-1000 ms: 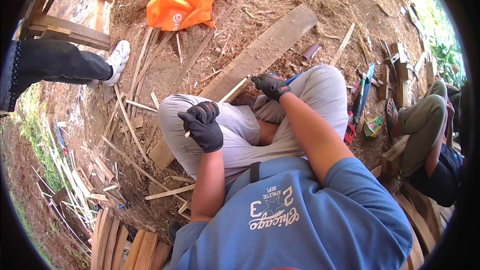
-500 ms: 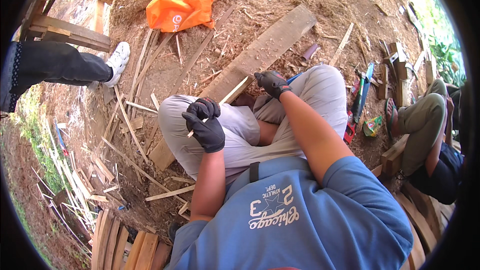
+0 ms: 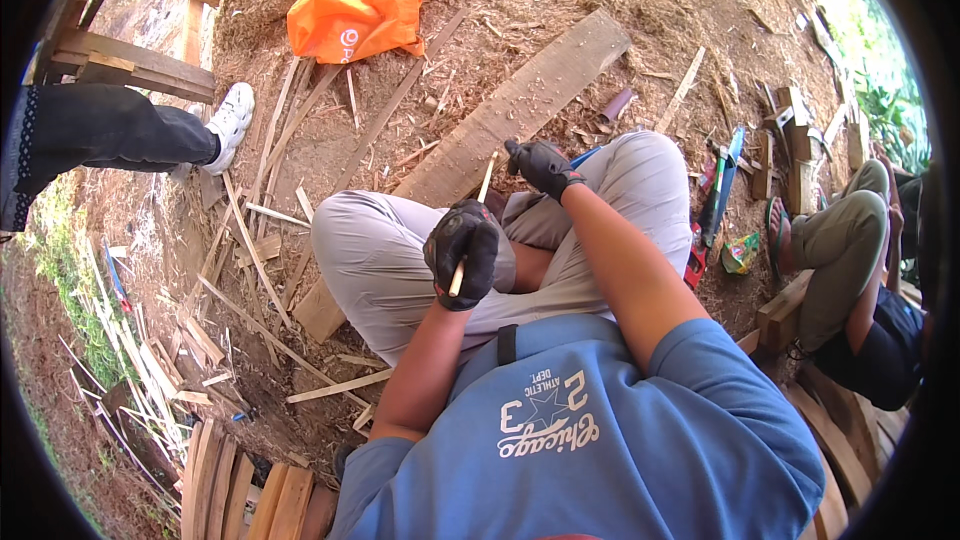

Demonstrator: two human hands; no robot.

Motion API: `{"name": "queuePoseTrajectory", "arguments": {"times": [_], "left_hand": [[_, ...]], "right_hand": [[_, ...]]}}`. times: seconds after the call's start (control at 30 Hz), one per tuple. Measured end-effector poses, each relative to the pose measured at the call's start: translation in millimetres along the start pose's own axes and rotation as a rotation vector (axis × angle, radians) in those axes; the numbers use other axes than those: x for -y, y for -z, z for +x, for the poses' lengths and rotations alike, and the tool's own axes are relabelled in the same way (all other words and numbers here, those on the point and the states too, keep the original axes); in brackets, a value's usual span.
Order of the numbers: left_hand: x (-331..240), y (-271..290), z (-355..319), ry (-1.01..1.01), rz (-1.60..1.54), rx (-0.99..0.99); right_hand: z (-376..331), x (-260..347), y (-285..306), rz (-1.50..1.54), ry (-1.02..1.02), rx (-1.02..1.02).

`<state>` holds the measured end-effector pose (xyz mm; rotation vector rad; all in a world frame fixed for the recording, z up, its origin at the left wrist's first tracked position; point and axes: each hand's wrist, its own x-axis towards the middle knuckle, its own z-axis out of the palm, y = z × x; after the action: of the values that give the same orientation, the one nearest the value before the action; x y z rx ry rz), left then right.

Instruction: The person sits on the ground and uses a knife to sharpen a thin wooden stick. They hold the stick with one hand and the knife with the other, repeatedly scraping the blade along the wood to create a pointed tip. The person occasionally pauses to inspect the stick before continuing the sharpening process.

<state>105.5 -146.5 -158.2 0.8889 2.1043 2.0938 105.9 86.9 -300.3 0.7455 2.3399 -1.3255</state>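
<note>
The left hand [image 3: 463, 252] grips a stick [image 3: 487, 179]; a gap separates its far tip from the right hand [image 3: 543, 169], whose grip cannot be determined.

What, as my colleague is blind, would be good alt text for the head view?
A seated person grips a thin wooden stick in the gloved left hand; the gloved right hand is near the stick's tip. A broad plank lies ahead on shaving-strewn ground, an orange bag to its left.
</note>
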Motion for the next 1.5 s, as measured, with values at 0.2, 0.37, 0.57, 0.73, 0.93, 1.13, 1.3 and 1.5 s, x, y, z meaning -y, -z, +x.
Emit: {"name": "queuePoseTrajectory", "arguments": {"times": [0.2,0.37,0.57,0.73,0.93,1.13,1.3,1.5], "left_hand": [[11.7,-1.6,-2.5,-0.055,-0.03,0.029],[-6.1,-25.6,2.9,0.065,0.01,-0.24],[-3.9,-24.4,15.4,0.191,-0.257,-0.434],[8.7,-4.3,23.6,0.257,-0.503,-0.499],[13.3,4.2,23.7,0.269,-0.558,-0.494],[10.1,-0.1,22.5,0.237,-0.497,-0.486],[10.2,1.8,22.3,0.233,-0.508,-0.476],[4.9,2.0,20.8,0.266,-0.384,-0.421]], "right_hand": [[-4.3,10.5,-4.1,-0.263,0.045,0.143],[-10.0,19.3,-4.6,-0.317,0.045,0.123],[-16.9,18.5,-8.3,-0.271,0.087,0.101],[-10.7,21.6,-10.4,-0.253,-0.005,0.128],[-2.5,12.1,-14.3,-0.231,-0.018,0.133],[-10.0,20.0,-14.6,-0.316,-0.022,0.089],[-4.2,5.8,-18.9,-0.362,-0.036,0.05],[11.2,-8.4,-7.2,-0.08,0.022,-0.134]]}}
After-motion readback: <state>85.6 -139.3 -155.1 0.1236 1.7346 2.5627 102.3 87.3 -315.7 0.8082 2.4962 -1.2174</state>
